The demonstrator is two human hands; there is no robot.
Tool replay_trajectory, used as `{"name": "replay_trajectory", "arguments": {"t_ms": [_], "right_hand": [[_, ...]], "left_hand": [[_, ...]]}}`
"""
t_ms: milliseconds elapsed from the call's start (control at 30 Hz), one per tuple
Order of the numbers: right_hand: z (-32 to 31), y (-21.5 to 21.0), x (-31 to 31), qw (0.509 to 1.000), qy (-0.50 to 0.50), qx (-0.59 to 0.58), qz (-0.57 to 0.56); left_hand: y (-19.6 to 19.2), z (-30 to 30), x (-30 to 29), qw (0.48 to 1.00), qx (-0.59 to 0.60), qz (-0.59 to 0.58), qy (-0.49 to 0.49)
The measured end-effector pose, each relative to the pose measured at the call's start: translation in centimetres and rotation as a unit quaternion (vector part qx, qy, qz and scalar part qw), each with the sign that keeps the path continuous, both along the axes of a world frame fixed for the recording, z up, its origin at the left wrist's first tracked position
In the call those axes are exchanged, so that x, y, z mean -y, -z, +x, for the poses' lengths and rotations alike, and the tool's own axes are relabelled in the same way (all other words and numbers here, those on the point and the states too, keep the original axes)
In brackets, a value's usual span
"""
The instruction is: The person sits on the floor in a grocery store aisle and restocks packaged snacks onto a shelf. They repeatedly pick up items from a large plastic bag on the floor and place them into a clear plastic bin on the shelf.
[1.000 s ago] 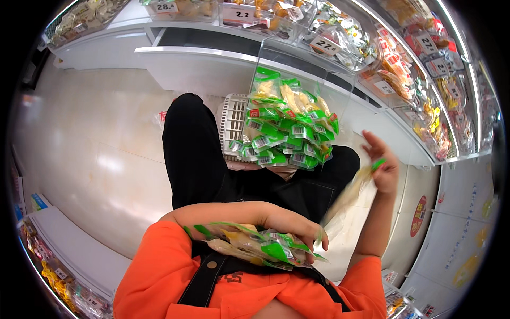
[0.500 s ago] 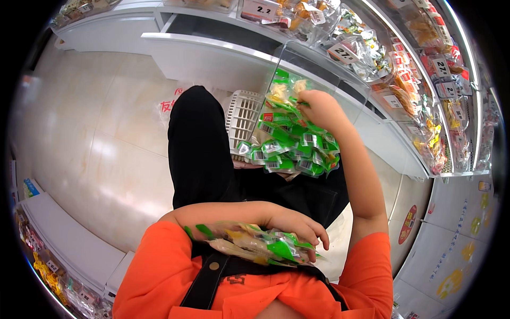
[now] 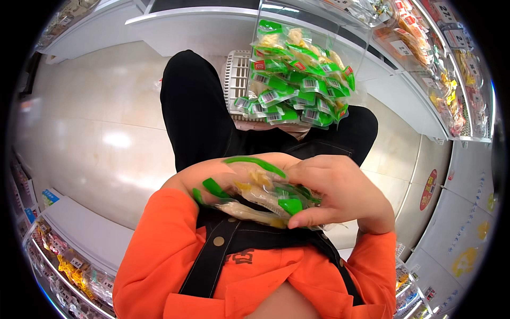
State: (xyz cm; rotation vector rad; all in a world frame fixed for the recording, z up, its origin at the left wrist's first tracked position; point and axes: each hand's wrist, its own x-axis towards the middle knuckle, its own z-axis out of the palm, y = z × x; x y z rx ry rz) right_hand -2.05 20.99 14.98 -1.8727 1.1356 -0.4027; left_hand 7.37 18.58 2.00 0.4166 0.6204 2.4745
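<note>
Against my chest lies a bundle of clear-and-green food packets (image 3: 255,194) with pale pieces inside. My left forearm is folded under and behind the bundle, cradling it; the left hand itself is hidden behind the packets and my other hand. My right hand (image 3: 337,189) closes over the right end of the bundle, thumb below and fingers above. Beyond my lap, a clear plastic bin (image 3: 309,16) holds a heap of similar green packets (image 3: 297,80), barcodes facing up. A white slotted plastic basket (image 3: 236,85) shows at its left side, between my knees.
A white drawer (image 3: 191,26) stands pulled out under the shelf ahead. Shelves of packaged snacks (image 3: 419,48) line the right, and another snack shelf (image 3: 69,260) is behind at the lower left. Pale tiled floor (image 3: 101,117) spreads to my left.
My right hand has come back from the bin to the bundle at my chest and now grips it. The view has tilted, and the left hand has become hidden.
</note>
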Motion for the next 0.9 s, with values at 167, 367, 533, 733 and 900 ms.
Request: {"name": "replay_trajectory", "arguments": {"t_ms": [167, 367, 533, 733, 900], "right_hand": [[-0.7, 1.3, -1.2, 0.997, 0.043, 0.021, 0.055], [0.2, 1.4, 0.6, 0.997, 0.075, 0.000, 0.002], [-2.1, 2.7, -0.3, 0.858, 0.370, 0.348, 0.072], [-7.6, 2.4, -0.5, 0.703, 0.488, 0.517, -0.017], [-10.9, 5.7, -4.2, 0.663, 0.504, 0.550, 0.060]], "left_hand": [[0.9, -0.1, -0.5, 1.000, -0.006, -0.019, 0.011], [0.8, -0.4, -1.0, 0.999, -0.014, -0.043, 0.031], [0.2, -2.2, -2.0, 0.997, -0.002, -0.062, 0.052], [-1.3, -2.3, -1.8, 0.992, 0.017, -0.111, 0.063], [-0.7, -1.8, -1.2, 0.987, -0.050, -0.154, 0.003]]}}
